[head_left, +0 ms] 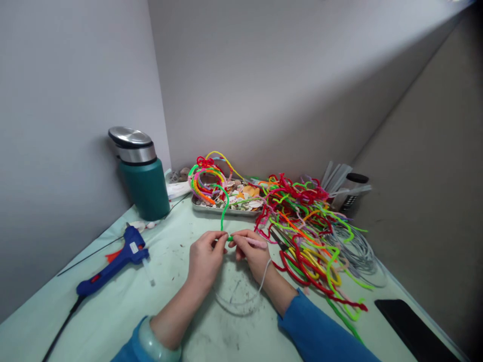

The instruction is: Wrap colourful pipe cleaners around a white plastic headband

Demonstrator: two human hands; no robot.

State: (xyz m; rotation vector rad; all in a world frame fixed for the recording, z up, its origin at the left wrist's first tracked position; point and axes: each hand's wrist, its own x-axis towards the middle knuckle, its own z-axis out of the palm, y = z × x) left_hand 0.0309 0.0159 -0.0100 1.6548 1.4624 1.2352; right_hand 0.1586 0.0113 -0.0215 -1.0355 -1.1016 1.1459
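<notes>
Between my two hands, over the middle of the table, is a bright green pipe cleaner [227, 203]. Its free end curves upward and away toward the tray. My left hand [206, 257] pinches it from the left, thumb against fingertips. Close beside it, my right hand [253, 255] is closed round the same spot, where the green meets a pale pink wrapped length [257, 243]. A thin grey wire [241, 310] runs from near the right hand in a loop beneath both wrists. The fingertips partly hide the join.
Left stand a green bottle [146, 188] and a blue glue gun [113, 264]. Behind is a metal tray [226, 211] of shells with wrapped rings [206, 188]. Right lie heaped pipe cleaners [298, 201], scissors [279, 240], coiled wire [358, 251], a black jar [354, 188] and a black phone [413, 327].
</notes>
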